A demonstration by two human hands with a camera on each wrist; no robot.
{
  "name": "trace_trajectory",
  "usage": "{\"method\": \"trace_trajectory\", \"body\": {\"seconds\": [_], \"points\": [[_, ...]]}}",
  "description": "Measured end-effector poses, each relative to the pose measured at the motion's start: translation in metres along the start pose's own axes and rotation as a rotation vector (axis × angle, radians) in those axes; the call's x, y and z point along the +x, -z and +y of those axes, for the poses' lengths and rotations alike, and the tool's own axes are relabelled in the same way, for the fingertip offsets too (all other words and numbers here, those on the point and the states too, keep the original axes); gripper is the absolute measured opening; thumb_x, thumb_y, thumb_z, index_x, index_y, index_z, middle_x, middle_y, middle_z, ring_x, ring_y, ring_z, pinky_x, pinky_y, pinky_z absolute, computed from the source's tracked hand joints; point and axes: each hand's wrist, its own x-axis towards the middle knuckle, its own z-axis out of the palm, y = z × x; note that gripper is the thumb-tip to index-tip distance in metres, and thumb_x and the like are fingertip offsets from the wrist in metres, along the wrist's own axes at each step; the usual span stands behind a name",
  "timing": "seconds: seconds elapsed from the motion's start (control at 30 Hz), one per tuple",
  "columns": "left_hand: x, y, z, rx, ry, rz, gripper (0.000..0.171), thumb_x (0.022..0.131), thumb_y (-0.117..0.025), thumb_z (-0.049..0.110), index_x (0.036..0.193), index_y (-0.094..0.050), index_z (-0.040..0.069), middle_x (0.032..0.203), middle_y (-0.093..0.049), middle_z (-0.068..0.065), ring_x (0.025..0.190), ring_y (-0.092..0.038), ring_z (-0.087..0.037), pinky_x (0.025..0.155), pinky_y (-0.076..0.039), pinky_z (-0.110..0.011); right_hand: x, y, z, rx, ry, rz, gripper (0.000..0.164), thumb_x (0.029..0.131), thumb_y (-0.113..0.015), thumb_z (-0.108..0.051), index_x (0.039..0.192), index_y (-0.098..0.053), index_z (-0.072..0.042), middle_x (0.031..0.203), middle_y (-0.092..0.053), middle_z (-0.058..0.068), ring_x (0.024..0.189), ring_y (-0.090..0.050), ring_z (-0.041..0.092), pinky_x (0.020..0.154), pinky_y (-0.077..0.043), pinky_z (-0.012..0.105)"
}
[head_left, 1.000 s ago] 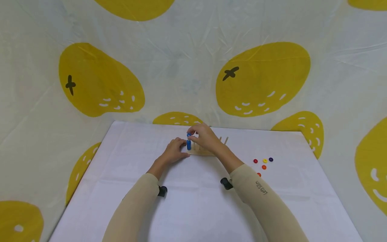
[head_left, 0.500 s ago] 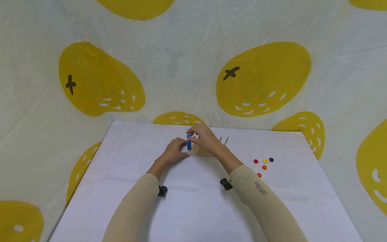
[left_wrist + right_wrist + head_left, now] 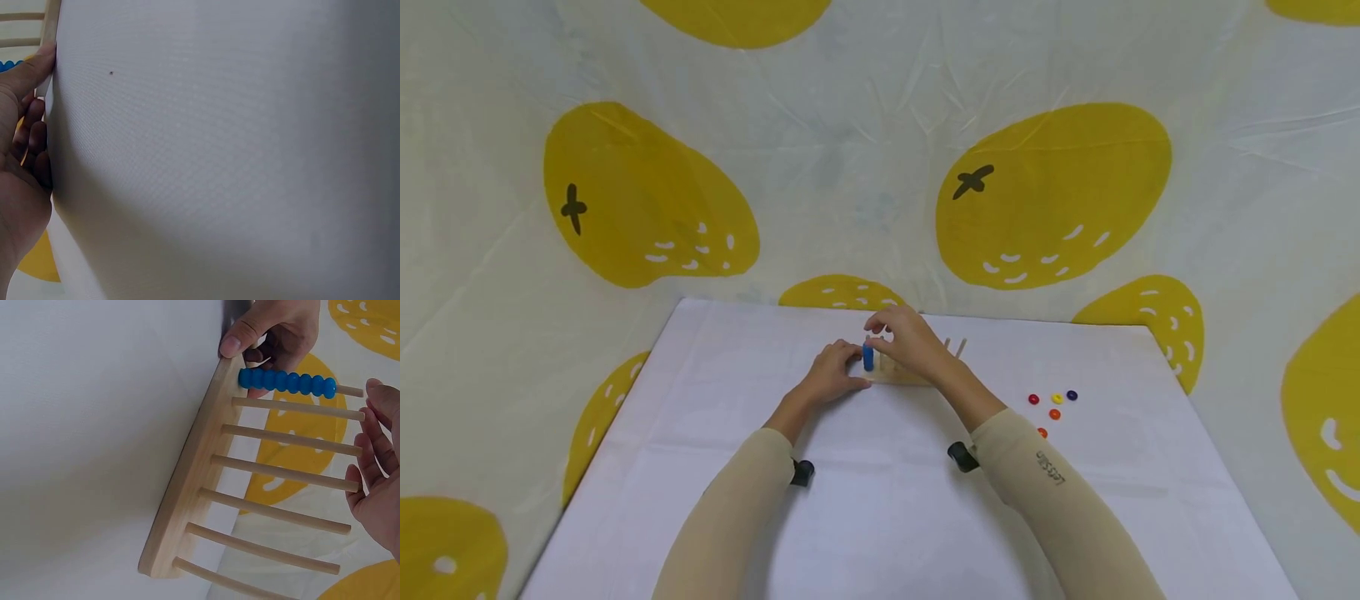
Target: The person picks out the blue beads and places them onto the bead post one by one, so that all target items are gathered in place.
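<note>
A wooden peg stand point(image 3: 181, 481) has a row of several thin upright pegs. Blue ring beads point(image 3: 287, 382) are stacked on its end peg, whose bare tip shows above them. My left hand point(image 3: 830, 375) grips that end of the base, thumb on the front side and fingers behind, as the left wrist view also shows. At the peg tops is my right hand point(image 3: 384, 456), fingers loosely bent with nothing between them. Its thumb and fingertips are right by the tip of the beaded peg. From the head view, this hand point(image 3: 910, 337) covers the middle pegs.
Right of the stand, loose beads lie on the white cloth point(image 3: 880, 517): a red one point(image 3: 1033, 399), a yellow one point(image 3: 1057, 399), a dark purple one point(image 3: 1072, 395) and two orange ones, the nearer point(image 3: 1042, 433) beside the right sleeve. Behind the table hangs a patterned curtain point(image 3: 850, 167).
A blue bead near the top of the end peg has gone down onto the blue stack, leaving the peg tip bare. My right fingers no longer hold it. The left hand stays put.
</note>
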Motion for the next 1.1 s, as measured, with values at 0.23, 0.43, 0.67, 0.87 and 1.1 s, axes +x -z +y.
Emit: {"method": "trace_trajectory", "body": {"seconds": [0.23,0.43,0.67,0.87,1.1], "points": [[-0.001,0.002,0.001,-0.008,0.004,0.001,0.058,0.086,-0.086,0.030,0.134,-0.064,0.008,0.126,-0.061,-0.009,0.115,-0.054,-0.026,0.107,-0.046,-0.043,-0.005,0.008,-0.002,0.029,-0.008,0.016,0.027,0.095,-0.076,-0.023,0.116,-0.074,-0.006,0.110,-0.073,0.008,0.108,-0.062,0.032,0.093,-0.054,0.040],[-0.003,0.002,-0.002,0.004,0.030,-0.004,0.059,0.086,-0.086,0.030,0.136,-0.063,0.008,0.130,-0.060,-0.009,0.120,-0.053,-0.027,0.111,-0.044,-0.044,-0.013,0.014,0.001,0.009,0.000,0.062,0.022,0.096,-0.075,-0.021,0.114,-0.074,-0.008,0.109,-0.073,0.009,0.105,-0.062,0.027,0.093,-0.055,0.040],[-0.003,-0.001,-0.005,0.027,0.020,0.018,0.060,0.085,-0.087,0.028,0.136,-0.063,0.007,0.129,-0.061,-0.009,0.120,-0.054,-0.027,0.111,-0.043,-0.045,-0.030,0.024,0.011,0.006,-0.010,0.139,0.022,0.096,-0.075,-0.021,0.115,-0.074,-0.010,0.110,-0.072,0.006,0.103,-0.062,0.026,0.093,-0.056,0.043],[-0.004,-0.003,-0.005,0.042,-0.003,0.018,0.062,0.084,-0.087,0.029,0.137,-0.062,0.007,0.130,-0.060,-0.009,0.121,-0.054,-0.027,0.111,-0.043,-0.045,-0.047,0.042,0.016,0.021,0.003,0.205,0.024,0.095,-0.076,-0.018,0.116,-0.074,-0.007,0.112,-0.072,0.009,0.103,-0.063,0.029,0.093,-0.054,0.047],[-0.011,0.004,0.000,0.021,0.005,-0.007,0.081,0.082,-0.089,0.030,0.149,-0.050,0.006,0.127,-0.059,-0.009,0.115,-0.054,-0.024,0.111,-0.045,-0.043,-0.070,0.066,0.021,0.002,0.013,0.268,0.023,0.096,-0.074,-0.016,0.116,-0.073,-0.006,0.110,-0.072,0.010,0.103,-0.062,0.030,0.087,-0.051,0.045]]}}
